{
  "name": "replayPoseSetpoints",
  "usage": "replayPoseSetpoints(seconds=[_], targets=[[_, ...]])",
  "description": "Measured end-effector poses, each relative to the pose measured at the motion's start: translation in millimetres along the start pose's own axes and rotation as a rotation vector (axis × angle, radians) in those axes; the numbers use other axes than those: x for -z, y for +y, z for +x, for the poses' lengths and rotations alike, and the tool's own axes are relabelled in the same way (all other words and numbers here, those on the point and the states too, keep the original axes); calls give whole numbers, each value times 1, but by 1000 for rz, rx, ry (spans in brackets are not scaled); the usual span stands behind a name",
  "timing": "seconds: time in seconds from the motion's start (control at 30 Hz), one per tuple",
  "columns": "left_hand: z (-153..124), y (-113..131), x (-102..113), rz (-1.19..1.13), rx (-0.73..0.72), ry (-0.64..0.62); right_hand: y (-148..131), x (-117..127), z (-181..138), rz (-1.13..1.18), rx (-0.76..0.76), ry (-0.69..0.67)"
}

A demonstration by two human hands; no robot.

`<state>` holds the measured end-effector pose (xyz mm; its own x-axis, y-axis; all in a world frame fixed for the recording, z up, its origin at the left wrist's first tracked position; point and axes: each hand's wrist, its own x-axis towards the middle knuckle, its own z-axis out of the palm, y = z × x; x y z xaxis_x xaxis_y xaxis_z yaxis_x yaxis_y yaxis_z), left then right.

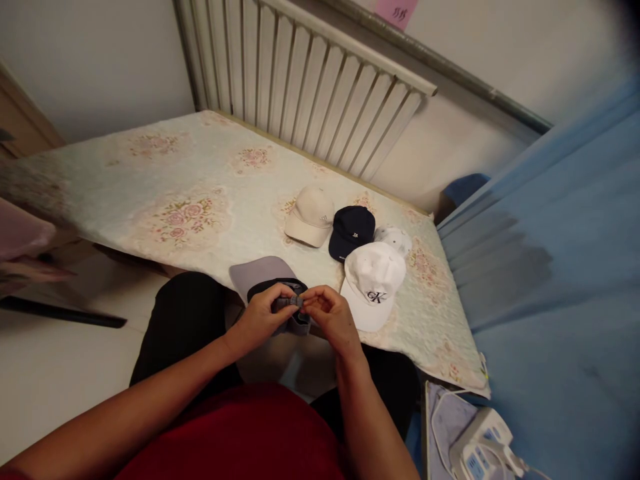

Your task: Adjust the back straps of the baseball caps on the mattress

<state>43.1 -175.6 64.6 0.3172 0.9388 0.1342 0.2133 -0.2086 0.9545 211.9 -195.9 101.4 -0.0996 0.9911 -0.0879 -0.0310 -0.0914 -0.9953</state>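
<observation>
A grey baseball cap [263, 270] lies between my hands at the table's front edge, its brim pointing away to the left and its dark inside partly showing. My left hand [267, 310] pinches the cap's back strap between thumb and fingers. From the other side my right hand [327, 313] also pinches that strap, fingertips close to the left thumb. Just right of my right hand rests a white cap [373, 277] with black letters. Behind it sit a navy cap [354, 227], a beige cap [313, 210] and a pale patterned cap [395, 238], partly hidden.
A flowered cloth [200, 167] covers the table. Along the far side runs a radiator [320, 93] against the wall. Blue curtains [560, 267] hang at the right. A power strip [483, 447] with cables lies at the lower right. Pink fabric [23, 230] shows at the left.
</observation>
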Motion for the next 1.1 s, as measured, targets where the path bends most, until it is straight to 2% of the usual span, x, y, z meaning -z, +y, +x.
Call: replayPoseSetpoints(seconds=[0.23, 0.57, 0.63, 0.8, 0.97, 1.1], targets=[[1, -1, 0, -60, 16, -19, 3, -7, 1, -68, 27, 124], [1, 6, 1, -71, 29, -50, 9, -12, 1, -175, 95, 185], [1, 6, 1, -108, 43, -53, 10, -9, 1, -182, 68, 147], [4, 3, 5, -275, 130, -80, 15, 2, 4, -67, -46, -115], [7, 2, 11, -409, 230, -216, 21, 9, 9, 28, -104, -166], [8, 3, 14, -439, 251, -230, 22, 9, 11, 56, -125, -184]])
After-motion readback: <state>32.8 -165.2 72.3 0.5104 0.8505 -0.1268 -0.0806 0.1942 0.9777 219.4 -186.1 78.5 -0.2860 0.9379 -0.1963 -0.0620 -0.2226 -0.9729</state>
